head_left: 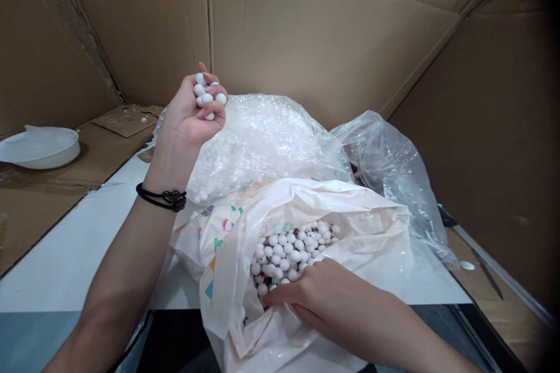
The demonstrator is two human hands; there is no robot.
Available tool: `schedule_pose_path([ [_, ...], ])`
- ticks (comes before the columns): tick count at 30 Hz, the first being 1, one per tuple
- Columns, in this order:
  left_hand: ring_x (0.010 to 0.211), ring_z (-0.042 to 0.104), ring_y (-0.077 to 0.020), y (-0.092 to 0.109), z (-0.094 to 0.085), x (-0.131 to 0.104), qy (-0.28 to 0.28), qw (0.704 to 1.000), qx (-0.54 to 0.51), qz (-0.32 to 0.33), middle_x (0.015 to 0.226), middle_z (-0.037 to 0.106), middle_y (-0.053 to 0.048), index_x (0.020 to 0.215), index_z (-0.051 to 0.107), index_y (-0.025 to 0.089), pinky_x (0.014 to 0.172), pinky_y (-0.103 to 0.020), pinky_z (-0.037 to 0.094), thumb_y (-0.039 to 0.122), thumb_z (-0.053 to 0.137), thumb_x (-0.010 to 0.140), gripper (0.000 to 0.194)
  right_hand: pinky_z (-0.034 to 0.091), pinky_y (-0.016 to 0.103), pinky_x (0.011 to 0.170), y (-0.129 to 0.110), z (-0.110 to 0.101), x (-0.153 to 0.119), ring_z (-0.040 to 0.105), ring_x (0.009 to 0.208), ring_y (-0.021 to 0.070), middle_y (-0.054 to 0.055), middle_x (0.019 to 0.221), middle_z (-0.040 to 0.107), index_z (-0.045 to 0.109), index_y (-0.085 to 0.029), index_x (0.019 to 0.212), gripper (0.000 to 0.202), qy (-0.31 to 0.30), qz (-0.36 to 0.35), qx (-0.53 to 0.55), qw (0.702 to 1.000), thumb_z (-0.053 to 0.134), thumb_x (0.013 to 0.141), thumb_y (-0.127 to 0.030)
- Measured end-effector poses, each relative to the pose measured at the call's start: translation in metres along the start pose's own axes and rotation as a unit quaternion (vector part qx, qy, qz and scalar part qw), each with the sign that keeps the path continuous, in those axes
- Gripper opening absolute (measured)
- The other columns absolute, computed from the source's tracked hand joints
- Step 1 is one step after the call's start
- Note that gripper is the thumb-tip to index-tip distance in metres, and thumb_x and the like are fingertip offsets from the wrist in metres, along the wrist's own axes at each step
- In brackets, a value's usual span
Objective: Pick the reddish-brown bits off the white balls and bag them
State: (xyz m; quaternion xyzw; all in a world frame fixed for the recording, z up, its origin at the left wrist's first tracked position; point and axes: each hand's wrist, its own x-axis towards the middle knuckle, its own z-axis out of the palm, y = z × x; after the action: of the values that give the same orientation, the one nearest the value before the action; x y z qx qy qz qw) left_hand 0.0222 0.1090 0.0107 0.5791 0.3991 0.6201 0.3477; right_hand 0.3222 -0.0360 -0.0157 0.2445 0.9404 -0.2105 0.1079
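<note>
My left hand [199,108] is raised in front of the cardboard wall, palm turned up, its fingers curled around several small white balls [207,98]. A black bracelet is on that wrist. Below, a white plastic bag [297,192] with coloured shapes printed on it lies open. Inside it is a heap of white balls [284,253], some with reddish-brown bits between or on them. My right hand [315,291] reaches into the bag's mouth at the near edge of the heap. Its fingers are bent downward, and the tips, with anything they pinch, are hidden.
Behind the open bag lies a large clear bag [271,128] of white balls. Another clear bag [389,157] with dark contents is to its right. A round white dish [48,148] stands at left on cardboard. Cardboard walls [328,29] enclose the white table [79,250]. A thin dark tool [485,271] lies at right.
</note>
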Motion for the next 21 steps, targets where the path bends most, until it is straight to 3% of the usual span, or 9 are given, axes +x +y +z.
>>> schedule_pose_path([
  [3,0.061,0.041,-0.0171,0.004,0.004,-0.002,0.004,0.998,-0.063,-0.017,0.067,0.049,-0.005,0.078,0.067,0.036,0.042,-0.031,0.012,0.045,0.051,0.069,0.020,0.023,0.025,0.046,-0.002,0.005,0.006,0.057,0.053,0.0136,0.001,0.066,0.069,0.061,-0.028,0.116,0.047,0.013,0.015,-0.054,0.998,0.050,0.078,-0.004],
  [6,0.059,0.039,-0.0175,0.008,0.009,-0.006,-0.005,0.995,-0.094,-0.043,0.063,0.047,-0.004,0.075,0.065,0.036,0.042,-0.030,0.010,0.043,0.053,0.066,0.017,0.015,0.028,0.043,-0.004,0.006,0.010,0.051,0.044,0.0145,0.003,0.061,0.066,0.040,-0.015,0.138,0.072,0.032,0.070,-0.142,0.987,0.051,0.069,0.001],
  [8,0.059,0.039,-0.0180,0.011,0.010,-0.008,-0.003,0.995,-0.087,-0.042,0.062,0.046,-0.004,0.073,0.064,0.035,0.043,-0.031,0.010,0.044,0.052,0.066,0.017,0.014,0.029,0.043,-0.004,0.006,0.010,0.050,0.043,0.0140,0.002,0.059,0.064,0.035,-0.016,0.140,0.076,0.058,0.076,-0.152,0.984,0.050,0.069,0.003],
  [11,0.060,0.039,-0.0181,0.019,0.011,-0.011,0.000,0.998,-0.045,-0.036,0.065,0.047,-0.005,0.074,0.062,0.033,0.044,-0.031,0.010,0.045,0.050,0.069,0.018,0.020,0.026,0.045,-0.002,0.003,0.004,0.051,0.047,0.0128,0.001,0.062,0.065,0.049,-0.023,0.131,0.057,0.103,0.080,-0.052,0.990,0.045,0.078,-0.001],
  [13,0.061,0.038,-0.0169,0.030,0.014,-0.014,-0.007,0.999,-0.014,-0.043,0.068,0.047,-0.005,0.079,0.060,0.031,0.044,-0.032,0.010,0.045,0.050,0.073,0.018,0.028,0.024,0.048,0.001,-0.003,0.000,0.053,0.053,0.0124,0.002,0.067,0.065,0.059,-0.025,0.120,0.040,0.145,0.084,0.095,0.981,0.042,0.087,-0.010],
  [15,0.060,0.036,-0.0146,0.046,0.023,-0.021,-0.004,0.999,-0.002,-0.052,0.069,0.044,-0.004,0.084,0.058,0.029,0.043,-0.031,0.010,0.044,0.047,0.081,0.019,0.029,0.023,0.046,0.008,-0.015,-0.002,0.047,0.050,0.0106,-0.001,0.062,0.059,0.064,-0.024,0.110,0.030,0.210,0.083,0.283,0.932,0.040,0.092,-0.023],
  [18,0.055,0.030,-0.0108,0.075,0.043,-0.038,0.034,0.998,-0.047,-0.035,0.070,0.038,-0.001,0.082,0.051,0.026,0.042,-0.028,0.008,0.047,0.026,0.096,0.035,0.018,0.022,0.036,0.023,-0.044,0.001,0.019,0.036,0.0082,-0.010,0.045,0.026,0.062,-0.023,0.103,0.024,0.319,0.093,0.514,0.791,0.043,0.092,-0.033],
  [19,0.053,0.029,-0.0098,0.084,0.050,-0.045,0.031,0.998,-0.051,-0.017,0.070,0.036,0.000,0.079,0.049,0.025,0.041,-0.027,0.008,0.047,0.025,0.097,0.037,0.015,0.022,0.035,0.028,-0.056,0.004,0.014,0.036,0.0084,-0.011,0.046,0.020,0.060,-0.024,0.102,0.021,0.367,0.088,0.545,0.749,0.043,0.091,-0.031],
  [21,0.048,0.029,-0.0086,0.100,0.063,-0.061,-0.006,0.998,-0.012,0.054,0.068,0.033,0.001,0.073,0.047,0.023,0.040,-0.026,0.010,0.044,0.031,0.096,0.035,0.016,0.022,0.036,0.036,-0.081,0.011,0.009,0.038,0.0091,-0.010,0.048,0.014,0.059,-0.025,0.095,0.022,0.426,0.078,0.556,0.709,0.038,0.093,-0.024],
])
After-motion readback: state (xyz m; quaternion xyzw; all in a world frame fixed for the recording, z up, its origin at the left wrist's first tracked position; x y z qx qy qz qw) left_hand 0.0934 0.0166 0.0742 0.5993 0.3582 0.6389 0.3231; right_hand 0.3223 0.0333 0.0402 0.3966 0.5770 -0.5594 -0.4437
